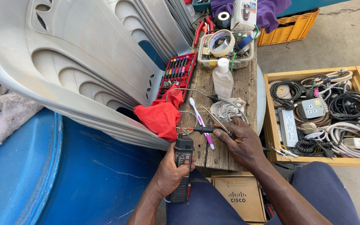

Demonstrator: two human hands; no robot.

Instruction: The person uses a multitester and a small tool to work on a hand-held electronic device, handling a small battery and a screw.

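My left hand (171, 171) grips a black handheld voltage tester (183, 168) with a small panel of buttons, held upright over my lap. My right hand (240, 141) pinches a black probe (201, 130) with a metal tip, held sideways so the tip meets the top of the tester. Thin metal tweezers (216, 118) also lie under my right fingers. A white and pink toothbrush (201, 123) rests on the wooden plank table (246, 85) just below the probe. A grey lead (190, 90) curves across the plank.
A red cloth (160, 116) lies left of the probe, beside a red case of screwdriver bits (176, 75). A clear bottle (222, 79), grey rag (228, 109) and tray of tape rolls (226, 46) sit farther back. Stacked white plastic chairs (84, 62), a blue drum (84, 179), a wooden crate of cables (319, 112).
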